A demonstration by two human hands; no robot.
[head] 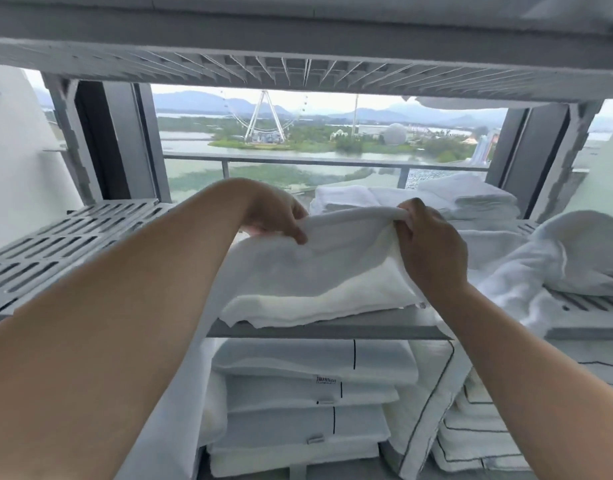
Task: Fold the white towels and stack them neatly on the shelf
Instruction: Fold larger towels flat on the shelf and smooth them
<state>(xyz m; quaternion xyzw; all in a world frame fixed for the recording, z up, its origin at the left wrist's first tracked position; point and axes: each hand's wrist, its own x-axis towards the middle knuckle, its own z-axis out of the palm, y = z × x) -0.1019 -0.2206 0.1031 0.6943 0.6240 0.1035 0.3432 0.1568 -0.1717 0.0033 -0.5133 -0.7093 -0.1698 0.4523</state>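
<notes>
Centre frame, the towel [315, 278] is pinched by left hand [277, 216] and right hand [426, 244]; the fold may be skewed by uneven pulling

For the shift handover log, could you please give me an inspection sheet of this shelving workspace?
Surface: grey slotted shelf, towels on its right half.
Job's things: white towel half-folded at the front edge; folded towels stacked behind.
Clutter: crumpled towel at right.
Grips: left grip and right grip both pinch the white towel's raised edge.
Cables: nothing seen.
Surroundings: trimmed linens stacked below; window with Ferris wheel behind.
</notes>
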